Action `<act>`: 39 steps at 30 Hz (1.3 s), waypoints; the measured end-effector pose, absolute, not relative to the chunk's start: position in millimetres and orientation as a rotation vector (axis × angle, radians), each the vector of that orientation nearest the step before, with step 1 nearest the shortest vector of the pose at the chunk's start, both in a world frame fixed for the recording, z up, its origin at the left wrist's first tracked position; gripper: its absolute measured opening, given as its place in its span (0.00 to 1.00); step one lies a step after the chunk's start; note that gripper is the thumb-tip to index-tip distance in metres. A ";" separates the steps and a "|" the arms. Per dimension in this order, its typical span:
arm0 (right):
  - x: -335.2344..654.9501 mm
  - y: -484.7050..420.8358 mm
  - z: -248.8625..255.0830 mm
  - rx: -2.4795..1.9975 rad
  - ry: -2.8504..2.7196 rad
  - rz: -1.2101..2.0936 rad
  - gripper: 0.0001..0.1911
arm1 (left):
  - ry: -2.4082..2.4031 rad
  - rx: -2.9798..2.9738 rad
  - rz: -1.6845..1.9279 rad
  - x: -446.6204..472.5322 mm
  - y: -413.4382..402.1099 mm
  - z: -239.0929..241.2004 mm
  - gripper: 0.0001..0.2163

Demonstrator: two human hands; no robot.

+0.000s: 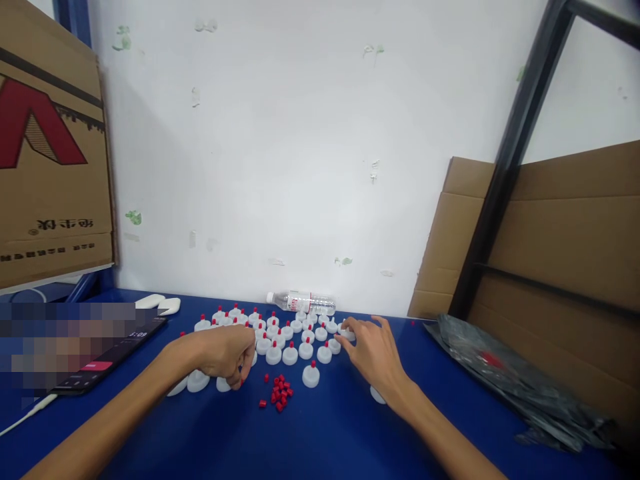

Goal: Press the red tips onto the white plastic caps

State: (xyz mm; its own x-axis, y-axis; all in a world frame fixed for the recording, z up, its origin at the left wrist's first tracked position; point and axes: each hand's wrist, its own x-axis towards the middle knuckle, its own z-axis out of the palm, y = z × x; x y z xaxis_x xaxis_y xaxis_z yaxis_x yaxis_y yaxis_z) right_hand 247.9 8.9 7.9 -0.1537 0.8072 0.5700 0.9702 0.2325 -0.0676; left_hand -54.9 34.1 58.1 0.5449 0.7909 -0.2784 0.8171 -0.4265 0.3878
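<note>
My left hand [227, 353] is closed in a pinch above the near left side of the table, with a small red cap [242, 382] at its fingertips. Reaching to the right edge of the group, my right hand [373, 353] has its thumb and fingers around a white spouted lid [346, 332]. Many white lids with red tips [273, 354] stand between and behind the hands; several at the back right show no red tip. In front of them lies a loose pile of red caps [280, 392]. Another white lid [377, 395] is partly hidden under my right wrist.
A clear plastic bottle [303, 303] lies along the wall on the blue table [320, 447]. At left are a phone [110, 353] with a cable and a printed cardboard box [55, 147]. A grey plastic bag [500, 373] and cardboard [565, 247] occupy the right.
</note>
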 end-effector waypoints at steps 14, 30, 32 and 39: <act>219.4 -14.2 12.9 -1.011 -2.206 -0.248 0.08 | 1.134 2.604 0.755 -19.7 27.5 49.6 0.06; 217.9 -15.7 8.0 -0.871 -2.311 -0.239 0.12 | 1.030 2.282 1.023 11.0 10.4 20.7 0.10; 218.6 -15.9 9.1 -0.864 -2.305 -0.259 0.12 | 1.048 2.259 1.045 11.0 9.9 22.0 0.10; 220.4 -15.6 9.1 -0.849 -2.313 -0.258 0.13 | 1.017 2.136 1.013 10.8 8.9 23.2 0.10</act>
State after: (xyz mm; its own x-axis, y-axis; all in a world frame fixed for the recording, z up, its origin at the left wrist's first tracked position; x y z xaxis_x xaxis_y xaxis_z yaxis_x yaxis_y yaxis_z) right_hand 220.4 -15.6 9.1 -0.5777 0.5075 0.6394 0.6361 0.7707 -0.0371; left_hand 10.8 8.9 23.2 0.4266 0.8164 0.3891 0.3929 -0.5548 0.7334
